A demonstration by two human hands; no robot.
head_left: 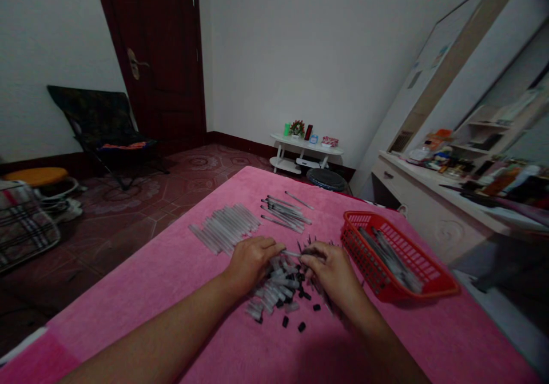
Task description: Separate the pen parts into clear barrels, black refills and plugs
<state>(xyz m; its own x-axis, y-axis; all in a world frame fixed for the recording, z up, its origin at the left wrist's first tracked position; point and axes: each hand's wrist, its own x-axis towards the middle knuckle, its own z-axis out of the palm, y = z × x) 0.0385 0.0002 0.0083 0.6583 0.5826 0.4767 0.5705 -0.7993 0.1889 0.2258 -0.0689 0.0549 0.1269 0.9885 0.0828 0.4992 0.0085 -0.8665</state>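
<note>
My left hand [251, 263] is closed in a pinch on one end of a slim, pale pen piece [292, 253]. At the other end of it, the fingers of my right hand [332, 267] are closed too. Below my hands lies a heap of clear pen caps [274, 290], with small black plugs [302, 327] scattered around its near side. Beyond my left hand, clear pen barrels [225, 227] are laid out side by side. Thin dark-tipped pen refills [285, 212] rest farther back. More thin dark pieces are partly hidden behind my right hand.
A red plastic basket [401, 258] holding several pens stands to the right on the pink cloth [171, 310]. Past the far edge are a round dark stool [326, 178] and a low white shelf [306, 144]. A dresser [437, 201] stands at the right, a folding chair [100, 121] at the left.
</note>
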